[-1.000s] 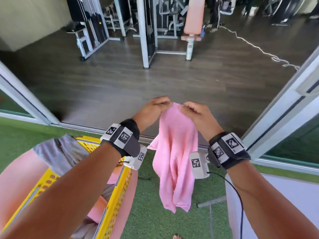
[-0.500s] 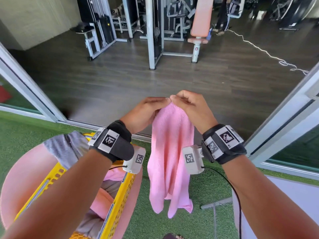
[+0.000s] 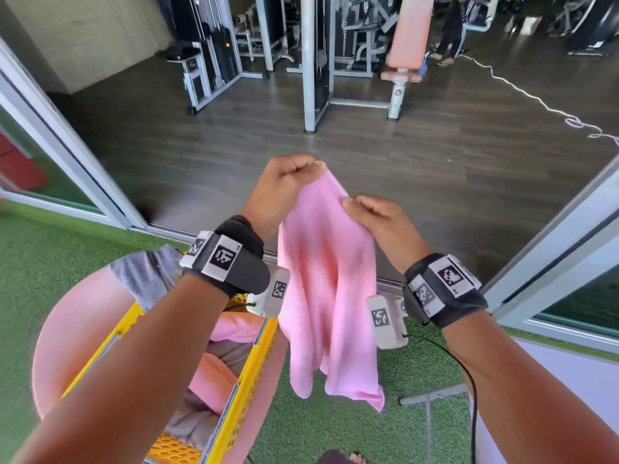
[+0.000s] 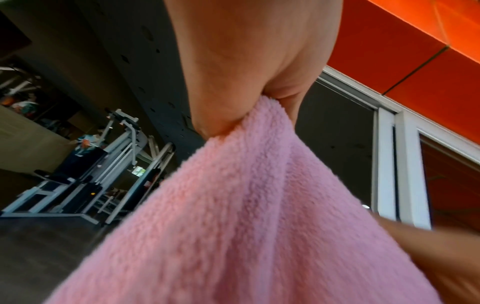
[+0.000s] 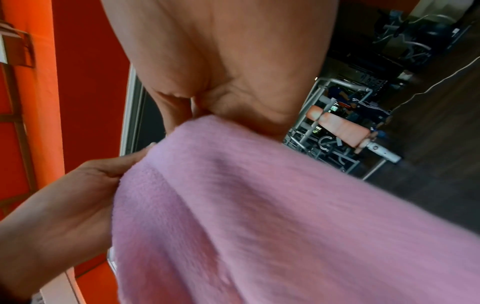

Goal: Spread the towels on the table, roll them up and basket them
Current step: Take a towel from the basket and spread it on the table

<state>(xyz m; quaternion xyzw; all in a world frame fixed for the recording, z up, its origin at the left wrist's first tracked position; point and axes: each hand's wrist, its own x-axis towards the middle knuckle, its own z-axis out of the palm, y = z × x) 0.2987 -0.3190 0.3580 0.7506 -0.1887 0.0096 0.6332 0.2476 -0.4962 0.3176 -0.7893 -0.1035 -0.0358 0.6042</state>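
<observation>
Over green turf, my left hand (image 3: 284, 192) and right hand (image 3: 378, 222), pinching the pink towel (image 3: 328, 296), have drawn apart, starting its spread.

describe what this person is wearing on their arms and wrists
Both forearms are bare, with no sleeves. Each wrist carries a black strap with white square tags printed in black-and-white codes. A small white camera block, also code-tagged, hangs under each wrist. A thin black cable trails from the right one.

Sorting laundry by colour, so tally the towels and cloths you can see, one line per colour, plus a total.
Pink: 3, the pink towel gripped by both hands, and two pink pieces in the yellow basket
Grey: 1, the grey cloth draped over the basket's edge
Total: 4
</observation>
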